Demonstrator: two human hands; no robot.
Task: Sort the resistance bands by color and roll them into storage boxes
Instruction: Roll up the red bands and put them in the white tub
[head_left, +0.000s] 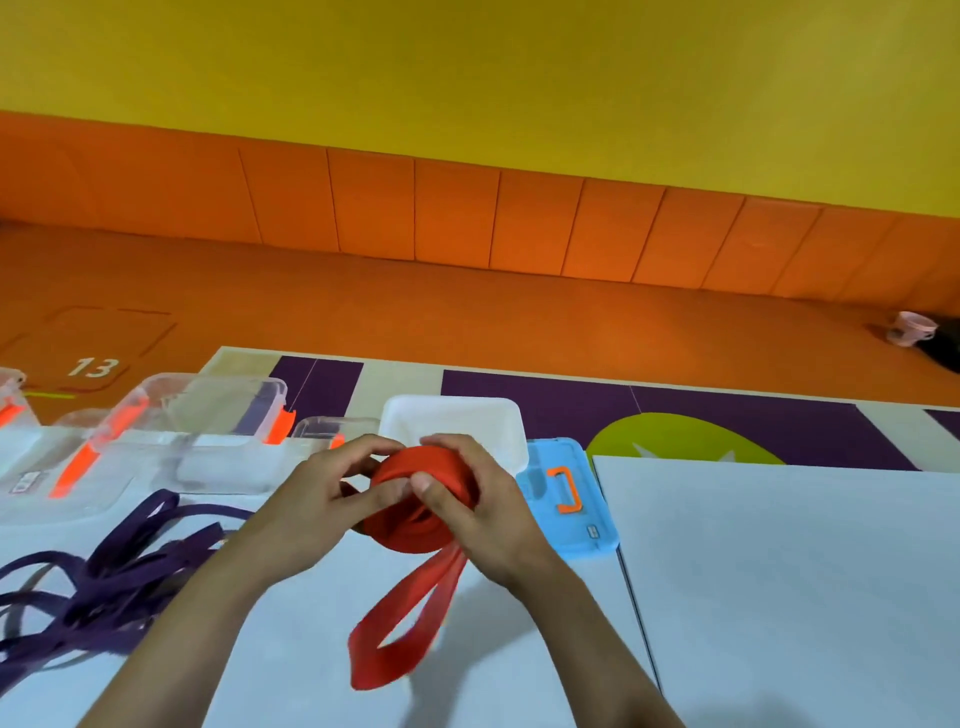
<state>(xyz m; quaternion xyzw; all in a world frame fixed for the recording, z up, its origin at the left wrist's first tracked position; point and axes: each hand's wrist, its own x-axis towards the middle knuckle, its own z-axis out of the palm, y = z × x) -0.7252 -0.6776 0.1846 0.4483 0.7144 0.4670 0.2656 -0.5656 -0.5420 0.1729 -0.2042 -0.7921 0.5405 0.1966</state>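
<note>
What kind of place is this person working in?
Probably a children's gym or play room: padded orange wall panels, a floor marking "13" and a purple and green mat. The left hand and right hand hold a red band.

A pink cup (910, 328) sits far right on the orange floor (467, 312), below a yellow wall (467, 78)
</note>
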